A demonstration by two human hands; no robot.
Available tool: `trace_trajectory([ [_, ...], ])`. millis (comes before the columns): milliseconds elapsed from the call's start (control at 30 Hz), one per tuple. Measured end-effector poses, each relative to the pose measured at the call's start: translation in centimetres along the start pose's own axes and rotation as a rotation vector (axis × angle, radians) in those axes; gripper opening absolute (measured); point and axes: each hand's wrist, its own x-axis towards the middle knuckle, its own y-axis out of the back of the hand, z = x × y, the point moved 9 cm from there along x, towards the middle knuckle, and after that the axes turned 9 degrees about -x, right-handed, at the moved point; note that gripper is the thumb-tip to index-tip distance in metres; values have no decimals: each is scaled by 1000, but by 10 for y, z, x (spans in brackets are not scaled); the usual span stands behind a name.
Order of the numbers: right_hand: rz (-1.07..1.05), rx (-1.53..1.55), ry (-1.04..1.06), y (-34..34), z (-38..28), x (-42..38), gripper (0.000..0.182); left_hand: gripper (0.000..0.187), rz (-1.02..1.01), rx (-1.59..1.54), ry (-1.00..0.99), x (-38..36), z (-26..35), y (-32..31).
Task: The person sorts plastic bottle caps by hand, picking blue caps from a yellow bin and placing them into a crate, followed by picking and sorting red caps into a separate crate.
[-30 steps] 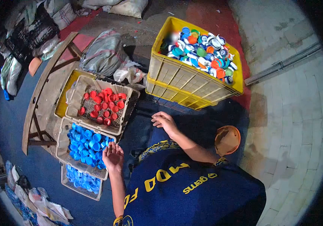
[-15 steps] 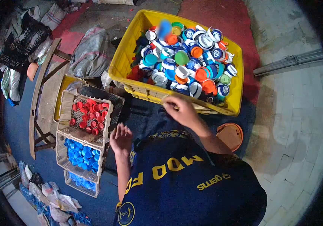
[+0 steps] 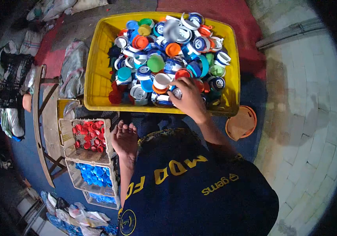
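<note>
My right hand (image 3: 190, 100) reaches over the near rim of a yellow tub (image 3: 97, 92) heaped with mixed plastic lids. Its thumb and forefinger are apart, at the right edge of a white cap (image 3: 162, 80) that sits on an orange one. Whether the fingertips touch that cap is hard to see. Palm up and fingers loosely curled, my left hand (image 3: 124, 139) hangs empty beside a crate of red caps (image 3: 91, 133). Near the right hand lie a red lid (image 3: 182, 74), a green lid (image 3: 155, 63) and several blue-and-white flip lids.
Below the red caps' crate stand crates of blue caps (image 3: 93, 175) and lighter blue caps (image 3: 101, 198). A wooden bench frame (image 3: 38, 118) lies to the left, near grey sacks (image 3: 74, 69). An orange lid-like disc (image 3: 241, 122) rests right of the tub, before a pale block wall (image 3: 298, 118).
My right hand has gone from outside the tub's near rim to in among the lids. The view has shifted, so the tub sits further left. My left hand stays near the red caps.
</note>
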Motion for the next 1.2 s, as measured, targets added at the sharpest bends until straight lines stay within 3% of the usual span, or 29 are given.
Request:
trace_trajectory([
  [233, 203, -189, -148, 46, 49, -14, 27, 32, -204, 132, 21, 28, 0, -61],
  [267, 115, -234, -210, 48, 55, -13, 28, 34, -191, 150, 19, 28, 1, -65],
  [367, 126, -258, -400, 58, 67, -11, 28, 36, -270, 214, 21, 33, 3, -77],
  [400, 114, -286, -432, 63, 62, -6, 26, 37, -213, 243, 11, 32, 4, -77],
  [533, 341, -256, -178, 73, 16, 21, 23, 36, -250, 287, 48, 36, 6, -82],
  [667, 81, -256, 27, 15, 5, 49, 48, 34, -236, 326, 68, 39, 6, -82],
  [767, -1, -335, 84, -17, 17, 56, 53, 33, -203, 353, 68, 39, 8, -83],
  [900, 26, -339, -29, -4, 23, 57, 54, 34, -174, 329, 83, 38, 10, -80],
  [1200, 157, -408, -173, 15, 43, 41, 24, 35, -234, 304, 126, 46, 9, -78],
])
